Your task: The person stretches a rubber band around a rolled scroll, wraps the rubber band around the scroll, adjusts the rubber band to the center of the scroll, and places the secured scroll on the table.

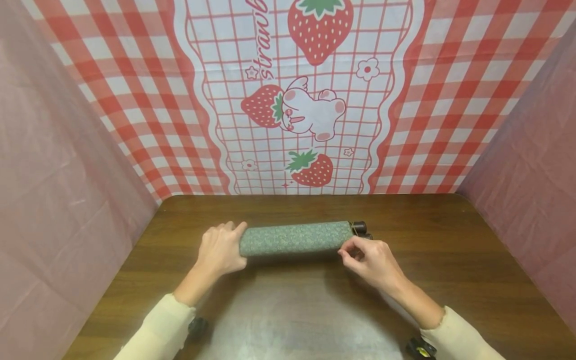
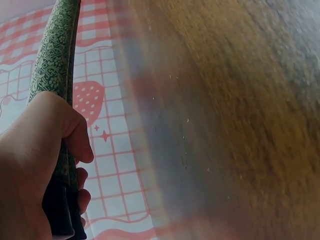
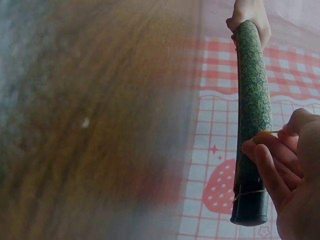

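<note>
Handling the thin cord point(image 3: 271, 132) seems the step in hand: the right hand point(image 1: 371, 257) pinches it near the three-o'clock end of the green scroll point(image 1: 297, 239) over the bench point(image 1: 292, 310) — the left hand point(image 1: 220, 249) grips the nine-o'clock end. Next likely calls for steady support.

**One green roll point(image 1: 294, 239)!**

One left hand point(image 1: 220, 248) at its left end, one right hand point(image 1: 370, 261) by its right: two! Two dark knobs point(image 1: 360, 227) past the right end; behind the roll, three printed strawberries point(image 1: 313, 170), one rabbit point(image 1: 325, 114)!
</note>
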A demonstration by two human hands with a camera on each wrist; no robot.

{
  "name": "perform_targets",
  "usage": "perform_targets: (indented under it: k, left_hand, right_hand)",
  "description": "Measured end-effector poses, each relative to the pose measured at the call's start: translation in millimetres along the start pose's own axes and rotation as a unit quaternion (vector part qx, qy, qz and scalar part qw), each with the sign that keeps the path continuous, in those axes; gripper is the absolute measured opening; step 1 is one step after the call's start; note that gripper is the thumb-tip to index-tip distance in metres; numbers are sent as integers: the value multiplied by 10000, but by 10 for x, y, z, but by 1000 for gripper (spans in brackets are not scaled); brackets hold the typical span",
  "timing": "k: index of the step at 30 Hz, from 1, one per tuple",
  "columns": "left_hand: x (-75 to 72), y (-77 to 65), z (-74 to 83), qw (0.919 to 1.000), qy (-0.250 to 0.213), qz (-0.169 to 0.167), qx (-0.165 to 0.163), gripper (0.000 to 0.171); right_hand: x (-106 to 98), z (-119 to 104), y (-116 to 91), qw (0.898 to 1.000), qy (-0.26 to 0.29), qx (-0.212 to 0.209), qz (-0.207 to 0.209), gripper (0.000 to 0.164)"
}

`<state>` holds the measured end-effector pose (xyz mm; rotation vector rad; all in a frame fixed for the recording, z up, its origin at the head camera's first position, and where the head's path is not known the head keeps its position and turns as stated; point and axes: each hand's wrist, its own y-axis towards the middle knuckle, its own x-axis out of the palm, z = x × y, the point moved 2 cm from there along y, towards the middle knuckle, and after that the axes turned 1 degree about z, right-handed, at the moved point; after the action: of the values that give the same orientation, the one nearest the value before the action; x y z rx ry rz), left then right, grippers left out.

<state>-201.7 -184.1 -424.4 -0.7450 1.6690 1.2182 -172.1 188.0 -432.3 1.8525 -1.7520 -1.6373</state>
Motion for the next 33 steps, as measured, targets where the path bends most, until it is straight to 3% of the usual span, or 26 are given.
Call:
perform_targets:
  k: [10, 19, 33]
  left_hand:
    - [9, -18, -12, 9999, -7, 75, 81, 73]
    - [-2, -29, -10, 9989, 8, 391, 260, 73]
    - [16, -41, -49, 9975, 67, 570, 416, 70]
  right_hand:
    - [-103, -16, 47, 9972, -261, 696, 125, 23]
    - [-134, -5, 64, 9948, -587, 766, 330, 22]
    - [-135, 27, -2, 9935, -773, 829, 111, 22]
